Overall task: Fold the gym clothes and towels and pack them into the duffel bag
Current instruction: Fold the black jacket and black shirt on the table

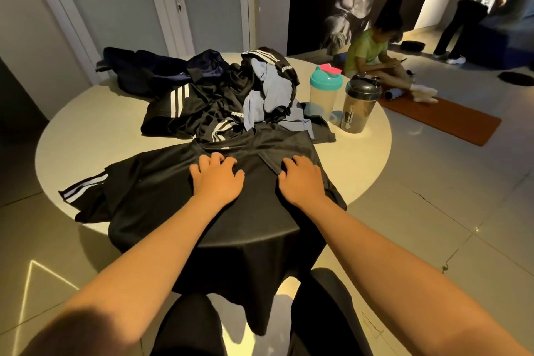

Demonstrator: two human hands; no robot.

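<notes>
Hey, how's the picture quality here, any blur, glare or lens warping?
Head view: wide-angle lens bows the door frame and table edge; dim warm light swallows folds in the black shirt; bright reflections streak the floor; the standing person far right is blurred.

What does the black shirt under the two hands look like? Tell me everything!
The black shirt is smooth, slightly shiny sports fabric, spread on the round table, collar away from the person. One outstretched sleeve shows three white stripes; its bottom hangs over the near edge. The left hand and right hand rest on its chest. A pile of clothes lies against its collar.
</notes>
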